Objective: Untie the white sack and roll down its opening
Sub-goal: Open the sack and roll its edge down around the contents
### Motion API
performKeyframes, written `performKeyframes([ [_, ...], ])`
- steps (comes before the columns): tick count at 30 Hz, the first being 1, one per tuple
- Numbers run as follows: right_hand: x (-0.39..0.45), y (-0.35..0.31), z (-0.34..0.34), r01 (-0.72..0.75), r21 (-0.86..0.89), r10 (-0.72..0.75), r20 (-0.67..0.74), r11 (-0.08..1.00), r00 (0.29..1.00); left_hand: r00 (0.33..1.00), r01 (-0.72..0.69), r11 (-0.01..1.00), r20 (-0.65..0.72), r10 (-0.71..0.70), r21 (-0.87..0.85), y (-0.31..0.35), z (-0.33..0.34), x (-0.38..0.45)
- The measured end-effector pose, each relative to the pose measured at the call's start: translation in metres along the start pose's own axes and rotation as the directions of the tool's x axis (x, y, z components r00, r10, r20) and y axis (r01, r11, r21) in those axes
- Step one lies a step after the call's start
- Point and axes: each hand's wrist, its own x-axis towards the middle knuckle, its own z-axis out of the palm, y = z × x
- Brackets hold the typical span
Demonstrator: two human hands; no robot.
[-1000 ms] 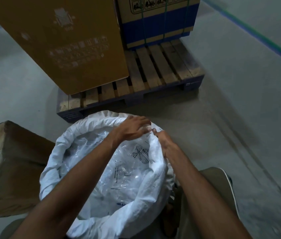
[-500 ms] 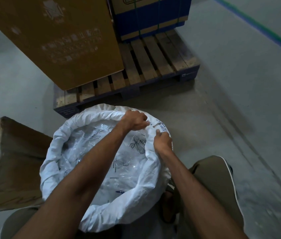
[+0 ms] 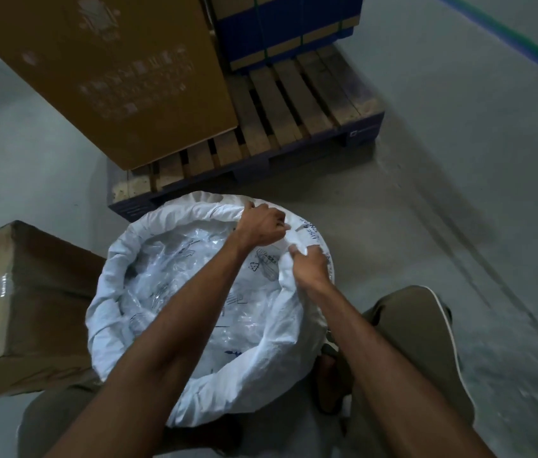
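Most of it's looking done: white sack (image 3: 195,332) is sitting open on the floor between the knees, rim rolled into a cuff. Left hand (image 3: 262,224) and right hand (image 3: 308,266) are pinching the far-right rim, probably finishing the roll.

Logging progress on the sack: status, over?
Left hand and right hand both gripping far rim. White sack open, rim rolled down. Nothing blocking.
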Motion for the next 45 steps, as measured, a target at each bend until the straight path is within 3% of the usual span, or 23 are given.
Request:
performKeyframes([
  [2,0.008,-0.004,-0.003,-0.087,0.155,0.080,0.053,0.984,0.995,0.991,0.012,0.991,-0.128,-0.029,-0.135,-0.003,0.001,-0.018],
  [4,0.014,-0.010,-0.005,-0.201,0.304,0.148,0.188,0.931,0.971,0.948,0.020,0.895,-0.275,-0.158,-0.446,0.003,0.002,-0.056],
  [5,0.023,-0.007,-0.005,-0.257,0.392,0.174,0.237,0.883,0.956,0.927,0.020,0.801,-0.290,-0.240,-0.599,0.007,0.004,-0.079],
  [7,0.028,-0.004,-0.005,-0.330,0.557,0.175,0.312,0.762,0.934,0.943,0.108,0.640,-0.126,-0.308,-0.760,0.015,0.011,-0.123],
  [9,0.021,-0.004,-0.007,-0.356,0.630,0.172,0.335,0.690,0.926,0.963,0.242,0.620,0.108,-0.246,-0.747,0.023,0.026,-0.157],
  [10,0.012,-0.004,-0.010,-0.346,0.631,0.162,0.332,0.694,0.929,0.966,0.249,0.651,0.133,-0.223,-0.717,0.028,0.037,-0.169],
  [13,-0.007,0.000,-0.011,-0.314,0.671,0.095,0.342,0.671,0.935,0.959,0.183,0.673,-0.022,-0.284,-0.717,0.048,0.065,-0.185],
  [16,-0.019,0.002,-0.010,-0.212,0.514,0.051,0.309,0.831,0.950,0.912,0.096,0.623,-0.182,-0.367,-0.776,0.065,0.079,-0.188],
  [18,-0.027,0.015,-0.005,-0.125,0.217,0.107,0.092,0.968,0.990,0.900,0.033,0.684,-0.276,-0.338,-0.728,0.075,0.083,-0.189],
  [19,-0.035,0.022,-0.005,-0.127,0.140,0.130,-0.017,0.982,0.991,0.903,0.009,0.734,-0.309,-0.298,-0.679,0.081,0.086,-0.189],
  [21,-0.060,0.036,-0.006,-0.188,0.173,0.204,-0.081,0.967,0.976,0.907,-0.041,0.834,-0.370,-0.200,-0.550,0.093,0.093,-0.192],
  [24,-0.079,0.052,-0.007,-0.191,0.250,0.199,-0.007,0.949,0.980,0.887,-0.112,0.923,-0.456,-0.075,-0.369,0.101,0.102,-0.204],
  [26,-0.080,0.058,-0.009,-0.163,0.323,0.178,-0.019,0.932,0.984,0.882,-0.126,0.925,-0.467,-0.062,-0.360,0.098,0.104,-0.214],
  [29,-0.080,0.057,-0.012,-0.204,0.413,0.214,0.022,0.888,0.977,0.928,-0.139,0.781,-0.355,-0.112,-0.609,0.087,0.100,-0.234],
  [31,-0.075,0.060,-0.011,-0.249,0.478,0.245,0.072,0.842,0.967,0.921,-0.114,0.678,-0.333,-0.201,-0.726,0.077,0.100,-0.248],
  [33,-0.069,0.065,-0.010,-0.294,0.532,0.253,0.151,0.794,0.956,0.891,-0.028,0.667,-0.322,-0.322,-0.745,0.067,0.102,-0.260],
  [35,-0.067,0.072,-0.008,-0.283,0.556,0.159,0.261,0.782,0.952,0.900,0.149,0.662,-0.177,-0.399,-0.734,0.059,0.100,-0.270],
  [37,-0.070,0.079,-0.009,-0.317,0.603,0.134,0.329,0.732,0.935,0.926,0.286,0.699,0.002,-0.377,-0.655,0.057,0.095,-0.276],
  [38,-0.073,0.081,-0.009,-0.379,0.605,0.188,0.355,0.700,0.915,0.933,0.306,0.724,0.044,-0.356,-0.618,0.057,0.094,-0.277],
  [41,-0.071,0.082,-0.003,-0.368,0.611,0.204,0.322,0.701,0.924,0.929,0.297,0.748,-0.001,-0.370,-0.593,0.062,0.095,-0.276],
  [44,-0.036,0.096,0.010,-0.271,0.538,0.148,0.260,0.799,0.954,0.911,0.249,0.806,-0.153,-0.384,-0.538,0.073,0.103,-0.274],
  [45,-0.042,0.099,0.013,-0.299,0.473,0.203,0.243,0.828,0.948,0.914,0.218,0.838,-0.196,-0.355,-0.499,0.078,0.106,-0.273],
])
